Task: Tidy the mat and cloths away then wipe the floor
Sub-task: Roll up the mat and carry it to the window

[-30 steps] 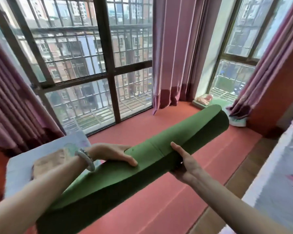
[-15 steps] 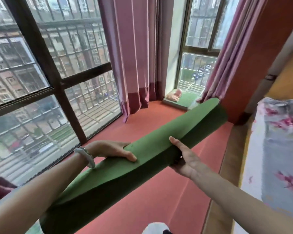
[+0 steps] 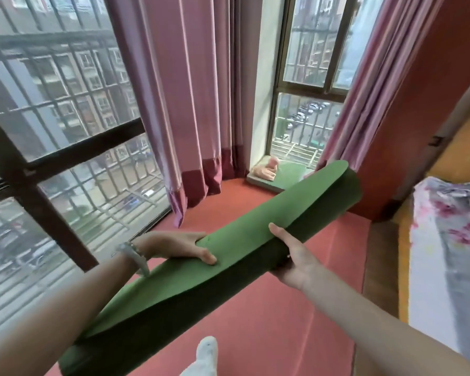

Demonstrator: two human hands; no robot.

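A loosely rolled green mat (image 3: 258,234) hangs in the air across the middle of the view, its far end pointing up to the right. My left hand (image 3: 174,246) grips its near left side, thumb on top. My right hand (image 3: 291,256) holds it from underneath on the right, thumb on top. A pink cloth (image 3: 266,169) lies crumpled on a green pad (image 3: 288,177) at the narrow far window. The red floor (image 3: 269,308) spreads below the mat.
Pink curtains (image 3: 179,104) hang between the barred big window (image 3: 52,131) on the left and the narrow window. A red wall (image 3: 407,109) rises at right. A bed with a floral sheet (image 3: 451,253) lies along the right edge. A white-socked foot (image 3: 204,356) shows at the bottom.
The view has swung to the right along the window; the folded cloths at the left have left the frame and the bed fills more of the right. Both hands keep their hold on the mat.
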